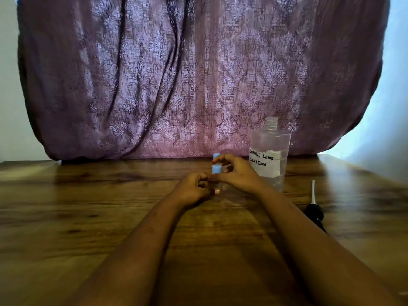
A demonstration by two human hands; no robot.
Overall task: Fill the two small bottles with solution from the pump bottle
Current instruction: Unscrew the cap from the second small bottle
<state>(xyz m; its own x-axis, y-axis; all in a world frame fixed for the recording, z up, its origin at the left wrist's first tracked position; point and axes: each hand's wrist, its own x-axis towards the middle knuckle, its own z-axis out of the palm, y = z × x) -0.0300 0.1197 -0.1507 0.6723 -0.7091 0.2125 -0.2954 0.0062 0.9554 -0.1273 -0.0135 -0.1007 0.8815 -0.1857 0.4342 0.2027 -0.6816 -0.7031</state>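
Two small clear bottles with blue caps stand close together at the middle of the wooden table [88, 206]. My left hand [194, 188] grips the body of the nearer small bottle [217, 191]. My right hand [236, 173] has its fingers on that bottle's blue cap [216, 169]. The farther small bottle shows only its blue cap [216, 156] behind my fingers. The large clear bottle [270, 151], labelled "contact lens solution", stands just right of my hands with its neck uncovered. Its black pump head [314, 212] with a white tube lies on the table at the right.
A purple patterned curtain [176, 74] hangs behind the table's far edge. Pale walls show at both sides.
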